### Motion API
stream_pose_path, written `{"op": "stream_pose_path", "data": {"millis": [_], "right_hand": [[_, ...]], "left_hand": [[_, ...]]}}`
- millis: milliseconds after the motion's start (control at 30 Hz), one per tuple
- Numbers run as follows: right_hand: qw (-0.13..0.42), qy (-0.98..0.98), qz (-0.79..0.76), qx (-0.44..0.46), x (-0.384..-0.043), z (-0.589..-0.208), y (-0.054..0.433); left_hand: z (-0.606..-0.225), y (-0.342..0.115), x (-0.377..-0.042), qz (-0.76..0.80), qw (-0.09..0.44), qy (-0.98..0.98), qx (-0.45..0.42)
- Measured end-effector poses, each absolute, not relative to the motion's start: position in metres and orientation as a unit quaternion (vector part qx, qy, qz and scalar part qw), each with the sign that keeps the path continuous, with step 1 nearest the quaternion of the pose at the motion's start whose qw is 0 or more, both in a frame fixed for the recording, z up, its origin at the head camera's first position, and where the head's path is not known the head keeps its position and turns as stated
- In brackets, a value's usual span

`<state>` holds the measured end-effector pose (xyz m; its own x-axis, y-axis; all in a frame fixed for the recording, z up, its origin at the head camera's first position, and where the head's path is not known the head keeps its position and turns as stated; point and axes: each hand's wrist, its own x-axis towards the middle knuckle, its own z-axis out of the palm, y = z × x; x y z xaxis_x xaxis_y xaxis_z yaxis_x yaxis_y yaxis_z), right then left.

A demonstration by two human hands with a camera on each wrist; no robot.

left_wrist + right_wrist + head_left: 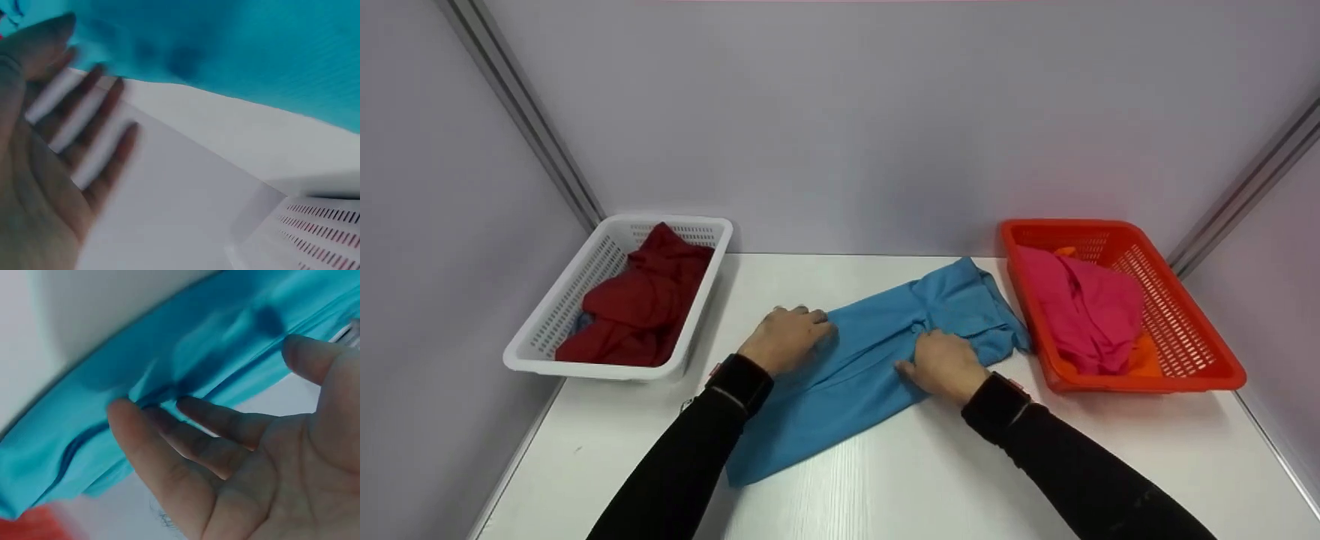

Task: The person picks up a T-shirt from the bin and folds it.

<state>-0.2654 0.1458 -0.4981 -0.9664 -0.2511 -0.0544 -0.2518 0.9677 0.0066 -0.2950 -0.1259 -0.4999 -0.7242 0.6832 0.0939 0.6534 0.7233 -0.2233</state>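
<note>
A blue garment (840,379) lies folded into a long strip, slanting across the white table from near left to far right. Its far right end is bunched and creased, close beside the red basket. My left hand (789,339) is over the garment's upper left edge; in the left wrist view its blurred fingers (107,101) are spread, with nothing between them. Lower down the strip, my right hand (949,365) touches the creased fabric. The right wrist view has its fingertips (121,410) against the folds (163,377), loosely bent, thumb apart from them.
At the left stands a white basket (514,352) holding dark red cloth (649,300). A red basket (1200,337) at the right holds pink cloth (1084,300) and orange cloth (1146,356). Grey panels (847,127) close off the back and both sides of the table (900,480).
</note>
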Motion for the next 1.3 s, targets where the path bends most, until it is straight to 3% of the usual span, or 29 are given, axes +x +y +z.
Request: {"op": "stream_pose_path", "data": {"millis": [100, 233, 533, 967, 1300], "right_hand": [[0.008, 0.990, 0.025, -0.136, -0.260, -0.504, 0.137], [0.001, 0.989, 0.029, -0.145, -0.266, -0.510, 0.139], [-0.024, 0.983, -0.008, -0.182, -0.297, -0.512, 0.145], [0.077, 0.975, -0.035, -0.206, -0.361, -0.518, 0.168], [0.077, 0.986, -0.066, -0.131, -0.329, -0.510, 0.136]], "left_hand": [[-0.506, -0.120, -0.305, 0.052, 0.053, -0.911, -0.405], [-0.512, -0.112, -0.309, 0.059, 0.026, -0.919, -0.390], [-0.517, -0.102, -0.312, 0.084, 0.053, -0.947, -0.304], [-0.516, -0.080, -0.306, 0.090, 0.035, -0.964, -0.249], [-0.515, -0.095, -0.332, 0.051, 0.022, -0.937, -0.346]]}}
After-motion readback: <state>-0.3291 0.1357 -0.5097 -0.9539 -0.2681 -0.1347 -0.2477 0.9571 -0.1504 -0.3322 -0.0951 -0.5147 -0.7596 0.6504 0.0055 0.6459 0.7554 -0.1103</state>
